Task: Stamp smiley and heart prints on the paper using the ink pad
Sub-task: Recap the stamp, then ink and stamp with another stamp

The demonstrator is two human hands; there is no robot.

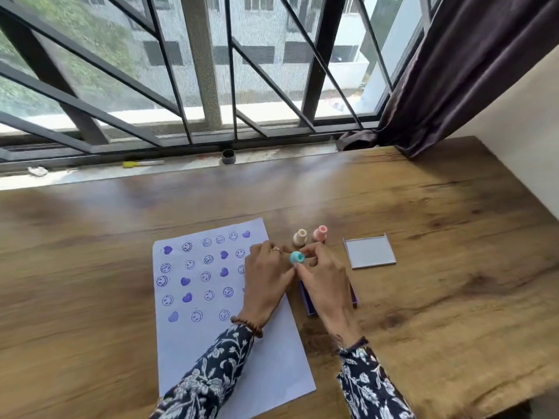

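Note:
A white paper (272,367) lies on the wooden table, covered in rows of purple smiley and heart prints (187,297). My left hand (266,276) rests on the paper's right edge. My right hand (322,276) hovers over the purple ink pad (308,300), which it mostly hides. Both hands' fingertips pinch a small blue stamp (296,257) held between them. Two more stamps stand upright just behind: a beige stamp (300,236) and a pink stamp (319,233).
The ink pad's clear lid (369,251) lies flat to the right of the stamps. The wooden table (438,297) ends at a window sill holding a yellow marker (142,163) and a small dark cap (228,156). A dark curtain (453,86) hangs at the right.

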